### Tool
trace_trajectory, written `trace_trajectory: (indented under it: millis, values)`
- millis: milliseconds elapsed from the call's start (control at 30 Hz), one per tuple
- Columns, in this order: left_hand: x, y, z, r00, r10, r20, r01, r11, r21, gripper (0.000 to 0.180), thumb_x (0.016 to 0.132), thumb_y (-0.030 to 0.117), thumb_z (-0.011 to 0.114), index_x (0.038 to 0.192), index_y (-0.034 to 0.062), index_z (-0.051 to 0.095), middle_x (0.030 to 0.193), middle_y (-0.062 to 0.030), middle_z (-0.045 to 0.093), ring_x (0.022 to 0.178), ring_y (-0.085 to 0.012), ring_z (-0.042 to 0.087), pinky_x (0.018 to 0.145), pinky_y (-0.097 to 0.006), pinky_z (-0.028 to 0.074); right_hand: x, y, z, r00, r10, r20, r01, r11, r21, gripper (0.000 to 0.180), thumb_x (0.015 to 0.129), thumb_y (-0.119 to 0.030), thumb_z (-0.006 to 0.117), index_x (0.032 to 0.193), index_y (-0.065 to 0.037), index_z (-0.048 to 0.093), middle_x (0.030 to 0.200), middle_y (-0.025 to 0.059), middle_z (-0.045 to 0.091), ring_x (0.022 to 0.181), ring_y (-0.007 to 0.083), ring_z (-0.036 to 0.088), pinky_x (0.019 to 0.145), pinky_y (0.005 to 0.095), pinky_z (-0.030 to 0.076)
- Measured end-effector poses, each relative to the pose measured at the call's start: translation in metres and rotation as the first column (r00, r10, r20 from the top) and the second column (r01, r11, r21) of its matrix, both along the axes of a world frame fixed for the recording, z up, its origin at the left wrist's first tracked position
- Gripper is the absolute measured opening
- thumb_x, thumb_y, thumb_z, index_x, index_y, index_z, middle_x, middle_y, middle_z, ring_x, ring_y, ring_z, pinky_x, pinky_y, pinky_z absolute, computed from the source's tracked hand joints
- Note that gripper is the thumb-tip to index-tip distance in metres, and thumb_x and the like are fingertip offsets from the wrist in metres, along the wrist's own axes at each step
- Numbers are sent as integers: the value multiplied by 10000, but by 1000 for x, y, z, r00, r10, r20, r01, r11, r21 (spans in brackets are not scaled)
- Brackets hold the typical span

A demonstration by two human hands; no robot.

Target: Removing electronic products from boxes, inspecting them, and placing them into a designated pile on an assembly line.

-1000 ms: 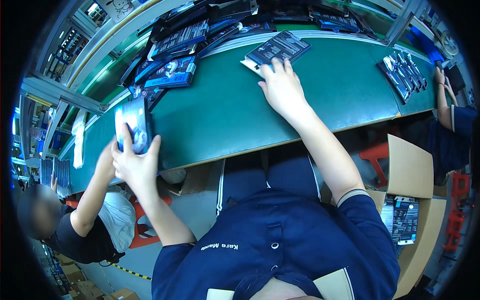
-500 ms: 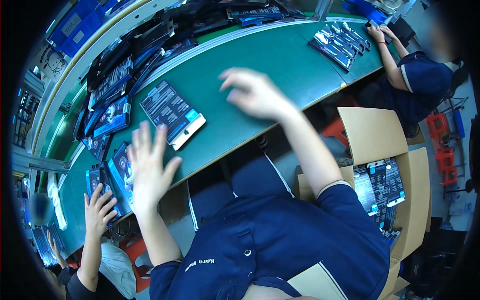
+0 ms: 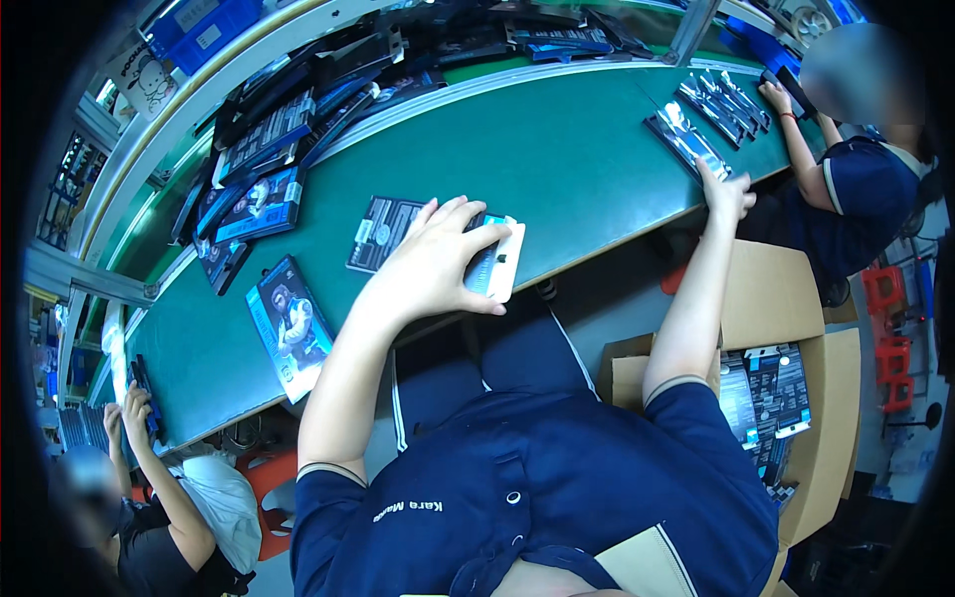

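Note:
Over a flat black-and-blue printed box (image 3: pixel 378 234) at mid-table is my left hand (image 3: pixel 423 264). Its fingers spread across the top and its thumb is at the near end, beside the white end flap (image 3: pixel 507 261). Farther right, my right hand (image 3: pixel 728 197) reaches to the near end of a shiny black-and-clear packet (image 3: pixel 681 137). Its index finger touches that end and its thumb stands apart; the hand is slightly blurred. Several similar packets (image 3: pixel 731 109) lie fanned out just beyond. To the left, another printed box (image 3: pixel 290 323) lies on the green table (image 3: pixel 557 139).
A heap of black-and-blue boxes (image 3: pixel 264 139) fills the back left, behind a metal rail. An open carton (image 3: pixel 831 418) with printed boxes inside stands at my right. One co-worker (image 3: pixel 865 184) sits at far right, another (image 3: pixel 174 517) at lower left.
My left hand has moved right onto the middle box, which now lies straighter. My right hand has swung right to the packets. The co-worker's hand at left has drawn back with a box.

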State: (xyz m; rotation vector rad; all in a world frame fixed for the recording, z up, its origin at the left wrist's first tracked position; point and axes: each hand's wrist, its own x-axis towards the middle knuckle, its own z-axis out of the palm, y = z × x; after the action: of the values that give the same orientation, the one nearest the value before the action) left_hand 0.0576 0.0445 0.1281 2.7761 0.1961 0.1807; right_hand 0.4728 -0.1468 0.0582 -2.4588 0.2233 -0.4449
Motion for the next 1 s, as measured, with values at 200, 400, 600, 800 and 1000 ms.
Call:
trace_trajectory:
  millis: [200,400,600,800,1000]
  values:
    - [-44,-47,1,988,153,-5,-151,976,157,985,634,632,773,1386,63,490,1352,-209,486,1187,-372,476,1008,-464,366,-77,-14,27,837,455,-304,-328,862,388,795,767,-312,808,1340,93,434,1113,269,637,755,255,716,516,298,587]
    - [-45,-42,-8,984,89,152,-91,996,7,820,607,369,800,1334,88,546,1294,-204,507,1139,-380,499,1004,-479,380,-158,20,50,549,766,336,-638,124,760,688,842,37,666,1462,-19,373,1315,176,553,1137,191,592,905,302,520]
    - [-20,-17,26,827,439,351,-397,898,-190,900,536,317,861,1325,92,492,1221,-203,475,1108,-387,533,915,-457,465,-203,37,62,385,857,343,-252,-260,932,641,864,57,577,1464,22,353,1227,122,601,1028,149,621,858,273,525]
    - [-30,-28,43,631,232,740,-77,968,-238,1050,469,324,897,1360,64,404,1202,-177,444,1150,-331,455,937,-423,427,-232,48,63,196,956,219,-245,-169,955,656,894,-53,644,1480,-52,350,918,55,650,601,61,578,417,182,410]
    - [-45,-26,48,737,157,657,-21,977,-211,1160,505,350,889,1465,-3,340,1288,-208,497,1171,-356,508,992,-434,416,-244,47,89,362,733,576,-332,-476,815,613,933,1,554,1495,-62,318,1164,93,604,736,64,606,432,176,430]
